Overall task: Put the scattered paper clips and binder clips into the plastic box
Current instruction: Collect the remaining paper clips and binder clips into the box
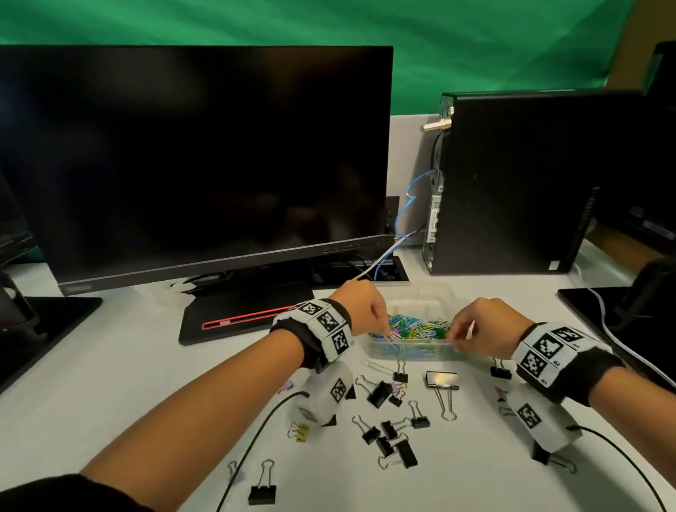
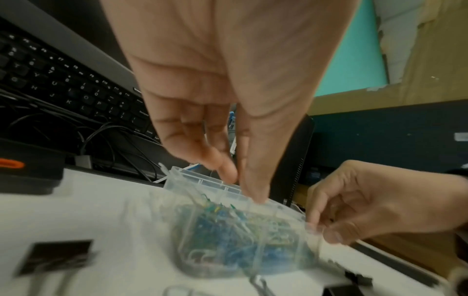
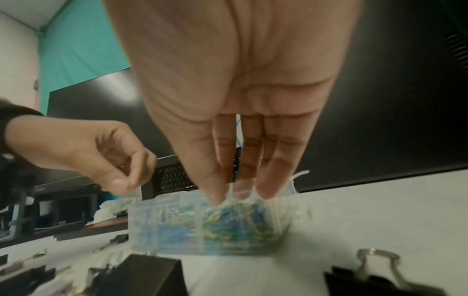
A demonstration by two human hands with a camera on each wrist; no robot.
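A clear plastic box [image 1: 382, 344] [image 2: 182, 180] [image 3: 142, 220] sits on the white desk, its lid open behind it, heaped with coloured paper clips [image 1: 417, 326]. My left hand [image 1: 382, 328] [image 2: 240, 184] [image 3: 126, 183] hangs over the box's left end, thumb and fingertips pinched together on paper clips, which are blurred. My right hand [image 1: 457, 335] [image 3: 235, 196] [image 2: 321, 230] is over the right end, fingertips bunched in the clips. In front lie scattered black binder clips [image 1: 386, 432], a large silver-faced one [image 1: 442, 380], a yellow one [image 1: 299, 430] and a big paper clip [image 1: 376, 365].
A dark monitor [image 1: 195, 166] on its stand base [image 1: 247, 314] is just behind the box, a PC tower [image 1: 527, 184] at back right. Another stand [image 1: 25, 327] is at left. Thin black cables [image 1: 262, 428] trail from both wrists across the desk.
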